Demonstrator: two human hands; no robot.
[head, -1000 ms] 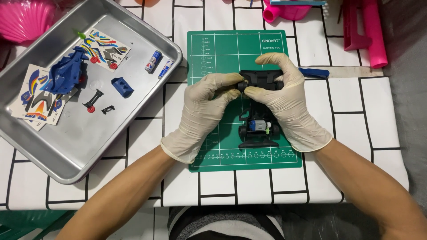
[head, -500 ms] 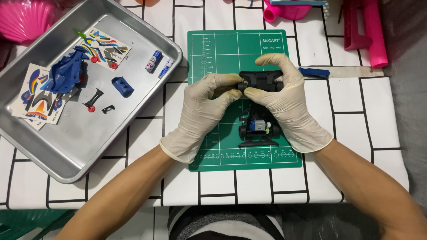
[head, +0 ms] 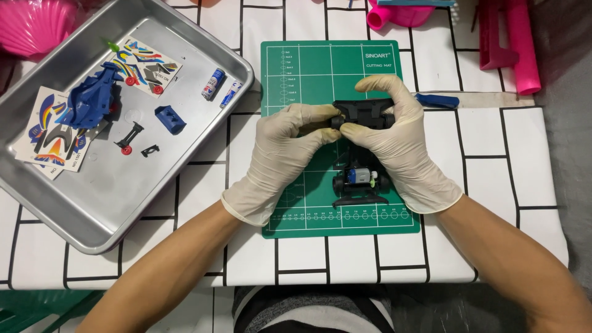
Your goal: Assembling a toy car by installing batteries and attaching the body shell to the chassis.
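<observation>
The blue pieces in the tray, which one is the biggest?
The blue car body shell on the sticker sheets at the tray's left; the small blue block is far smaller.

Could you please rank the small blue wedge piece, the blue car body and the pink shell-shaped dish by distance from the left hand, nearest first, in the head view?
From the left hand:
1. Small blue wedge piece, in the metal tray, just left of the hand.
2. Blue car body, further left in the tray, over the sticker sheets.
3. Pink shell-shaped dish, top left corner, outside the tray.

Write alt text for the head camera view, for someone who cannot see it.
Two gloved hands, left hand and right hand, hold a black toy car chassis over a green cutting mat. A metal tray on the left holds blue parts and sticker sheets.
</observation>
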